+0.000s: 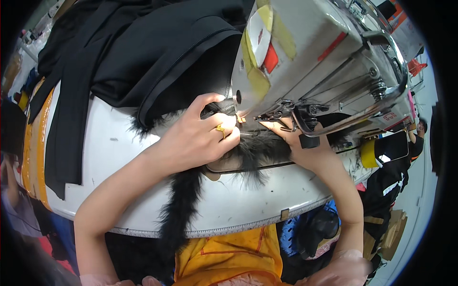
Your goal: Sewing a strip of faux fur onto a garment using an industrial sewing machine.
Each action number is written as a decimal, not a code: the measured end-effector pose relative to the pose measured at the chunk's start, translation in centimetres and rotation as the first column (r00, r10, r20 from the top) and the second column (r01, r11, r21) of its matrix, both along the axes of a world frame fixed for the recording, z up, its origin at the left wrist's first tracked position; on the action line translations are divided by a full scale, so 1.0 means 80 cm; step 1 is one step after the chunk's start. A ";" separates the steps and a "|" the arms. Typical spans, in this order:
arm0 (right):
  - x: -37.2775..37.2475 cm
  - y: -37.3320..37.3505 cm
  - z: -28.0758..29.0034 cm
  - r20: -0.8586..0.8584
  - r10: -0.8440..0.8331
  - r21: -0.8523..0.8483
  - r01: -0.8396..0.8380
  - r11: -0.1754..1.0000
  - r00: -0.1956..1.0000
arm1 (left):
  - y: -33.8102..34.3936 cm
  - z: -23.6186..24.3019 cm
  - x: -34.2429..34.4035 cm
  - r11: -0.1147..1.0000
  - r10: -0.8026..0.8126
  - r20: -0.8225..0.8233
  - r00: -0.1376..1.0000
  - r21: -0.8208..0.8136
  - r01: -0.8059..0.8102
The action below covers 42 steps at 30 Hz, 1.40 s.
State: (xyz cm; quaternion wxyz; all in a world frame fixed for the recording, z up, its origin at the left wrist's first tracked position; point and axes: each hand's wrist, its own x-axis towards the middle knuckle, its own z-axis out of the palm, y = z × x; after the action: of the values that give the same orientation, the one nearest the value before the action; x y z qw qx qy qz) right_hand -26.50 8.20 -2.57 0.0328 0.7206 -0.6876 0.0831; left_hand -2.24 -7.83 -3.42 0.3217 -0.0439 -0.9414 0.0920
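At the sewing machine (310, 52), my left hand (200, 136), with a gold ring on one finger, is closed on the edge of a black garment (143, 66) just left of the needle area. The garment is smooth cloth with a dark zipper, spread behind that hand. Black fur trim (260, 148) lies under the machine head between my hands, and a fur strip (181, 205) hangs over the table's front edge. My right hand (305, 148) rests on the trim with a finger stretched toward the needle area; the machine partly hides its other fingers.
The white table (257, 190) has a measuring tape (305, 209) along its front edge. A yellow tape roll (368, 152) stands at right. Orange cloth (229, 252) covers my lap, beside a blue basket (288, 233). Other people show at the far left and far right.
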 end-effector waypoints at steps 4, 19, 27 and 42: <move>-0.012 0.001 -0.015 -0.097 0.022 -0.210 -0.042 0.977 0.995 | -0.003 -0.001 -0.006 1.000 0.012 0.004 1.000 -0.018 -0.012; -0.003 -0.012 -0.026 0.172 0.027 -0.320 0.030 0.947 0.985 | 0.007 0.014 -0.004 0.993 0.058 0.086 0.995 -0.103 -0.049; -0.010 -0.010 -0.040 -0.041 0.023 -0.363 -0.036 0.931 0.999 | 0.012 0.013 0.002 0.993 0.078 0.160 0.984 -0.099 -0.063; -0.004 0.032 0.048 -0.336 0.463 0.064 -0.471 0.880 0.820 | 0.010 0.015 0.003 0.985 0.028 0.125 0.992 0.168 -0.049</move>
State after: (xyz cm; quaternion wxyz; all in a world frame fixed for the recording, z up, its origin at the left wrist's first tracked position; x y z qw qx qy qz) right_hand -26.84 10.77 1.23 0.1382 0.8698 -0.4728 -0.0300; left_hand -1.97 -7.05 -2.19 0.2641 -0.0034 -0.9644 0.0142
